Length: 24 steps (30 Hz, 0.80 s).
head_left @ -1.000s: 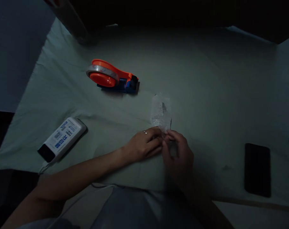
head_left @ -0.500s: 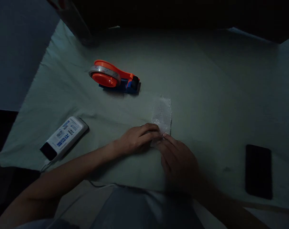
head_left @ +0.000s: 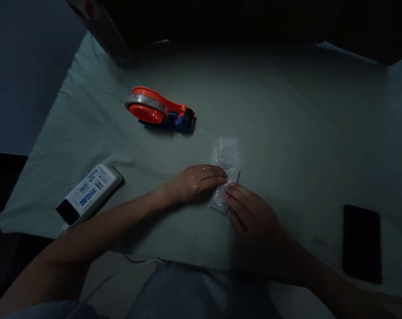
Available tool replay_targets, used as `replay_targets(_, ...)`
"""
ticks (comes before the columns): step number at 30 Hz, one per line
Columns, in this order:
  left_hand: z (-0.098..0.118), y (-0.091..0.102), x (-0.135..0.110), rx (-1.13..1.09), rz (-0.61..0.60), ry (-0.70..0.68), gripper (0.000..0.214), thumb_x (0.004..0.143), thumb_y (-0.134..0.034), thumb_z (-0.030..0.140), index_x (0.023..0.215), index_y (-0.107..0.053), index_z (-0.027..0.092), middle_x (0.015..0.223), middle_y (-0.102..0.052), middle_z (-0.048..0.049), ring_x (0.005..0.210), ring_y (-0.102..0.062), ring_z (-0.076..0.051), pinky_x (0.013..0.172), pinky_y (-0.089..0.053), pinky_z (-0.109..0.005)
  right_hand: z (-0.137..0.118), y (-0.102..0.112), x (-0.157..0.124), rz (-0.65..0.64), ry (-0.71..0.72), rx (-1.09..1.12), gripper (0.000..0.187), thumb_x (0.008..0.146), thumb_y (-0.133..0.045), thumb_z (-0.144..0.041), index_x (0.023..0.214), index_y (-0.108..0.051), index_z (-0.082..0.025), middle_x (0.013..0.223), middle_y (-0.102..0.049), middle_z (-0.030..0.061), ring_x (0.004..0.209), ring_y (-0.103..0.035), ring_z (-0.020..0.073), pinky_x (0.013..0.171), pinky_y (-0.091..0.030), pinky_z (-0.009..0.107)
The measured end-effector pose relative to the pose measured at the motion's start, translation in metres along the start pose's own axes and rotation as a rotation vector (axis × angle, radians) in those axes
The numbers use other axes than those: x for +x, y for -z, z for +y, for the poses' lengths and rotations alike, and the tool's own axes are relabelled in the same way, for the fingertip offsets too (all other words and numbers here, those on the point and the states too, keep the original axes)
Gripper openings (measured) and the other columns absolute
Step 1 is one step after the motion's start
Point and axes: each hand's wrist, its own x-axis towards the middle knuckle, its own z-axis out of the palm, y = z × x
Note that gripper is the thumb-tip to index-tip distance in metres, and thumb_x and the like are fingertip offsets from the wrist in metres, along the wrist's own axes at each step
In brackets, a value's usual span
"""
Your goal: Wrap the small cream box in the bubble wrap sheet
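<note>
A narrow strip of crinkled, clear wrapping that looks like bubble wrap lies lengthwise on the cloth in front of me. Whether anything is inside it cannot be made out. My left hand, a ring on one finger, comes from the left with its fingers together and pressed on the strip's middle. From the lower right my right hand grips the strip's right edge with thumb and fingertips, close to the left fingertips. The strip's lower end sticks out between the two hands.
An orange and blue tape dispenser with a clear roll stands beyond my left hand. On the left lies a white power bank-like box with a cable. A black phone is at the right. Light green cloth covers the surface; a dark mass borders its back.
Both hands have shifted slightly on the bubble wrap, the left one up and flatter. More of the strip's lower end now shows, and its upper part looks folded over differently.
</note>
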Motion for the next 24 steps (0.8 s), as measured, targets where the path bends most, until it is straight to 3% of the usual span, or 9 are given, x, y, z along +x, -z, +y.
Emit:
replay_targets(3,-0.002,-0.001,0.0,-0.029,0.044,0.027,0.029,0.082,-0.047,0.01,0.109,-0.057,0.014,0.109,-0.066,-0.0114,0.109,-0.06,-0.019,0.089,-0.053,-0.035,0.005,-0.013,-0.004,0.001,0.042,-0.058,0.032,0.085,-0.049,-0.011,0.116,-0.056,-0.011,0.119,-0.062,0.0165,0.124,-0.05,0.0262,0.094,-0.05,0.044)
replay_targets(7,-0.004,0.005,0.002,-0.031,0.243,0.346,0.022,0.078,-0.044,0.009,0.091,-0.06,0.015,0.092,-0.065,-0.0096,0.091,-0.059,-0.019,0.082,-0.051,-0.038,0.005,-0.02,-0.002,0.062,0.083,-0.108,0.027,0.086,-0.047,-0.01,0.111,-0.058,-0.01,0.114,-0.065,0.0166,0.121,-0.052,0.0261,0.093,-0.052,0.042)
replay_targets(9,-0.004,0.007,0.008,-0.083,0.209,0.473,0.017,0.081,-0.044,0.012,0.084,-0.061,0.014,0.083,-0.064,-0.0078,0.087,-0.057,-0.019,0.084,-0.049,-0.039,0.004,-0.02,0.0,0.09,0.082,-0.104,0.026,0.086,-0.047,-0.009,0.109,-0.059,-0.008,0.111,-0.066,0.017,0.12,-0.053,0.0261,0.092,-0.052,0.042)
replay_targets(12,-0.003,0.004,0.022,-0.298,0.13,0.677,0.022,0.089,-0.045,0.025,0.1,-0.059,0.014,0.089,-0.066,-0.007,0.089,-0.059,-0.019,0.082,-0.049,-0.035,0.003,-0.018,0.002,0.107,0.088,-0.106,0.026,0.084,-0.048,-0.008,0.108,-0.059,-0.005,0.108,-0.066,0.0184,0.118,-0.054,0.0269,0.091,-0.053,0.041)
replay_targets(15,-0.002,-0.002,0.039,-0.489,0.108,0.867,0.04,0.088,-0.051,0.037,0.122,-0.047,0.016,0.092,-0.066,-0.0053,0.083,-0.062,-0.016,0.077,-0.05,-0.031,0.003,-0.018,0.002,0.109,0.102,-0.115,0.025,0.084,-0.048,-0.007,0.106,-0.06,-0.005,0.107,-0.067,0.0187,0.115,-0.056,0.0272,0.09,-0.053,0.041)
replay_targets(19,-0.005,-0.009,0.054,-0.356,0.033,0.913,0.053,0.078,-0.063,0.031,0.125,-0.044,0.015,0.085,-0.064,-0.0037,0.075,-0.06,-0.016,0.071,-0.048,-0.03,0.003,-0.018,0.002,0.096,0.096,-0.099,0.026,0.084,-0.046,-0.007,0.106,-0.06,-0.005,0.107,-0.066,0.0189,0.117,-0.055,0.027,0.091,-0.053,0.041)
replay_targets(24,-0.013,-0.017,0.05,-0.292,0.105,0.889,0.064,0.078,-0.054,0.014,0.136,-0.028,0.016,0.069,-0.056,0.0035,0.061,-0.052,-0.012,0.063,-0.044,-0.026,0.001,-0.017,0.004,0.112,0.076,-0.107,0.026,0.086,-0.045,-0.009,0.106,-0.062,-0.009,0.107,-0.067,0.0166,0.116,-0.056,0.025,0.089,-0.053,0.039)
